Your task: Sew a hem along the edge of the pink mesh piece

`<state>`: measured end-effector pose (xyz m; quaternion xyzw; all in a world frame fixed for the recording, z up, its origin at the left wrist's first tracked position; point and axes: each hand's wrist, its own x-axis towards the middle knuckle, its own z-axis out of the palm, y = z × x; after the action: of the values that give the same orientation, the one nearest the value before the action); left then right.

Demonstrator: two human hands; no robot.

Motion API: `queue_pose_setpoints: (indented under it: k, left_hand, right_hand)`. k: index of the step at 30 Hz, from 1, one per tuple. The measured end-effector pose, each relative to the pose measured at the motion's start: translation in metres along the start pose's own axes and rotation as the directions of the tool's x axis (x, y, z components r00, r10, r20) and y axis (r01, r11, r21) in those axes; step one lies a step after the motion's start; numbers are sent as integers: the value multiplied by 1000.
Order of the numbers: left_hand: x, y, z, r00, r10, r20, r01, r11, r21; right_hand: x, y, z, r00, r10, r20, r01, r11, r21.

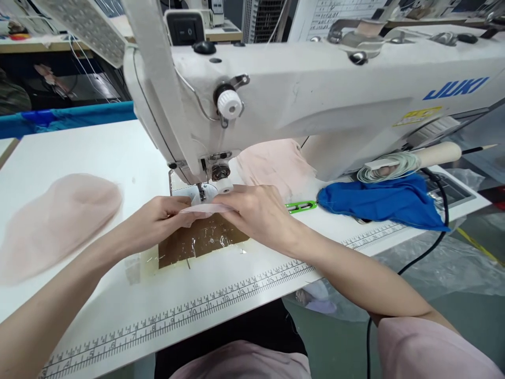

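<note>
My left hand (160,217) and my right hand (256,210) pinch a small pale pink fabric piece (205,209) between them, flat on the table just in front of the presser foot (202,192) of a white sewing machine (315,100). The piece lies over a brown taped patch (199,239) on the table. My right hand's fingers press down on the piece's right end, and my left hand's fingertips hold its left end.
A stack of sheer pink fabric pieces (55,221) lies at the left. More pink cloth (276,163), a blue cloth (382,202), green snips (302,206) and a black cable (434,237) sit to the right. A printed ruler (189,308) runs along the table's front edge.
</note>
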<state>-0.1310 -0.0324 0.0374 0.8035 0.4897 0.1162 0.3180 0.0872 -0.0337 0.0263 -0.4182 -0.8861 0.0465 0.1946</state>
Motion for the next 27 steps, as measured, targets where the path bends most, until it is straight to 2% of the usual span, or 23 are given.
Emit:
queue_pose_setpoints:
  k: [4, 6, 8, 10, 13, 14, 16, 21, 24, 27]
  left_hand:
    - [-11, -4, 9, 1000, 15, -25, -17, 999, -45]
    - [-16, -9, 18, 990, 124, -64, -122, 992, 29]
    - [-22, -13, 28, 954, 283, -105, -260, 947, 189]
    - [-28, -14, 37, 897, 423, -130, -341, 848, 405]
    - [-37, -9, 48, 812, 563, -156, -300, 632, 715]
    - [-40, -7, 51, 795, 585, -160, -261, 568, 781]
    - [-45, -5, 54, 798, 584, -148, -215, 506, 835]
    - [-50, -8, 59, 847, 508, -157, -214, 596, 774]
    - [-50, -11, 60, 854, 485, -188, -206, 647, 735]
    - [-48, -12, 58, 853, 487, -189, -214, 657, 723]
  right_hand:
    - [-1, -3, -2, 995, -13, 94, 4, 996, 88]
    - [-2, -5, -3, 988, -40, 150, 27, 996, 85]
    - [-4, -7, -3, 975, -80, 209, 72, 996, 48]
    - [-5, -8, -2, 961, -139, 239, 142, 990, 4]
    - [-8, -7, 3, 947, -229, 227, 240, 971, -21]
    - [-9, -7, 5, 944, -244, 223, 255, 967, -19]
    - [-10, -6, 8, 943, -253, 218, 262, 965, -15]
    - [-11, -5, 11, 949, -268, 165, 275, 961, -20]
    - [-12, -5, 13, 951, -274, 143, 280, 960, -25]
    - [-12, -4, 14, 952, -275, 132, 280, 960, -22]
